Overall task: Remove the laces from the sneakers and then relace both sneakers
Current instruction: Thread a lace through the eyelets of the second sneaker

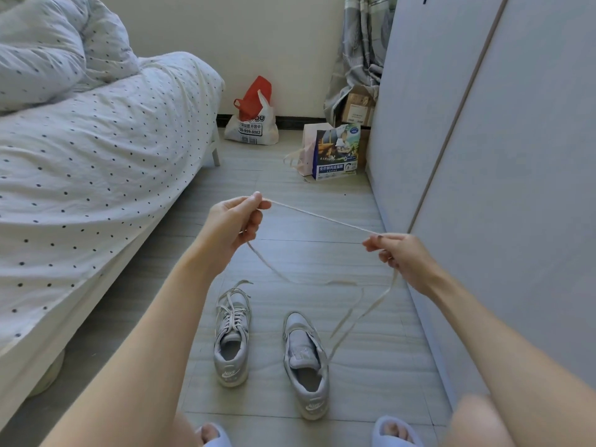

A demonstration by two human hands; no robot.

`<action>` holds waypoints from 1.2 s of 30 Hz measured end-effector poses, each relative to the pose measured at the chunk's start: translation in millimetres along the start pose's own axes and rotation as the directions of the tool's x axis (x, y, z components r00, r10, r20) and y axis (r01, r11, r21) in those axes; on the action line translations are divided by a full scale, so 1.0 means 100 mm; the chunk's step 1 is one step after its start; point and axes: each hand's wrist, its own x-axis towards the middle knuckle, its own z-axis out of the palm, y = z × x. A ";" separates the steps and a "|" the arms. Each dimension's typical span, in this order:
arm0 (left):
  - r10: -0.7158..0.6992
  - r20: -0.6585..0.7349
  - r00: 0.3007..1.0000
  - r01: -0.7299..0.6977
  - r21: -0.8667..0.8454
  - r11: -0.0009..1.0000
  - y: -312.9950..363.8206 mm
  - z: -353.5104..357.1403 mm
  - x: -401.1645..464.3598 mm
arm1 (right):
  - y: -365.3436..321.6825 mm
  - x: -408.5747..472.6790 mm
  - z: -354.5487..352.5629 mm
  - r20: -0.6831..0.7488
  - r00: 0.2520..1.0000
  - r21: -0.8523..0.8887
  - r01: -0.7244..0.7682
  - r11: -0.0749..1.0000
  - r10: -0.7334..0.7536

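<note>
**A:** Slippers (398, 432) first, two pale ones at the bottom edge, toes showing. Just beyond them on the floor (354, 201) stand two grey sneakers, heels toward us.

**B:** Which one is stripped?

**A:** The right sneaker (306, 359) shows bare eyelets; the left sneaker (232, 333) has its lace in, ends loose. So one shoe is unlaced, one is not.

**B:** And the hands?

**A:** Both raised over the shoes. The left hand (237, 221) pinches the lace (322, 217) between thumb and forefinger, the right hand (395, 250) pinches it further along. Between them the span runs taut; the rest sags in a loop, one end trailing down to the right sneaker's opening.

**B:** How will it handle?

**A:** Light, flat and limp, I'd judge. It won't push through an eyelet unless held close to the stiff tip, which I can't make out here.

**B:** Count of laces?

**A:** Two: one held, one threaded.
</note>
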 end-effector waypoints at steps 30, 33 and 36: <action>-0.028 0.292 0.956 -0.063 0.297 0.953 -0.11 0.07 -0.06 | 0.00 -0.14 -0.10 0.440 0.897 -0.113 0.019 0.993 0.033; 0.001 0.280 0.960 -0.090 0.302 0.949 -0.10 0.04 -0.06 | 0.00 -0.15 -0.08 0.512 0.851 -0.183 -0.022 0.983 0.115; 0.012 0.253 0.967 -0.128 0.444 0.887 -0.14 0.04 -0.03 | 0.02 -0.12 -0.08 0.492 0.869 0.090 -0.112 0.990 0.054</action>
